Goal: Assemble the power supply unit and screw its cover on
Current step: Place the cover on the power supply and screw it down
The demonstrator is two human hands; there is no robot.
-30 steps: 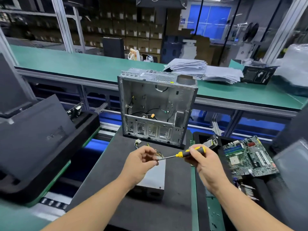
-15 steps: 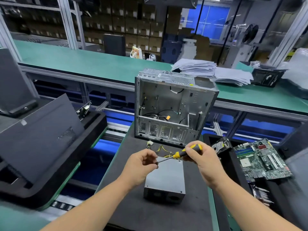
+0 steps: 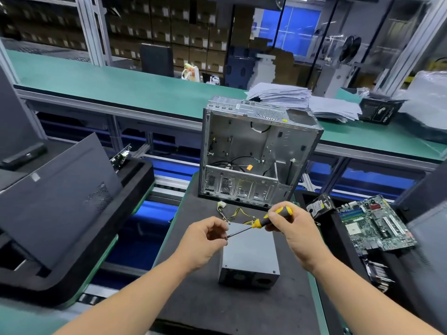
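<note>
the power supply unit (image 3: 250,256) i'm working over is a plain grey metal box, lying flat on the dark mat (image 3: 225,308) of the table, its yellow and black wires (image 3: 238,213) trailing toward the open steel computer case (image 3: 256,153) standing just behind. my right hand (image 3: 294,229) grips the yellow-and-black handle of the screwdriver (image 3: 264,222), while my left hand (image 3: 205,240) pinches at its thin shaft tip; what sits there is too small to tell. a green motherboard (image 3: 376,224) lies to the right, a paper stack (image 3: 280,95) on the green table (image 3: 121,85) beyond.
</note>
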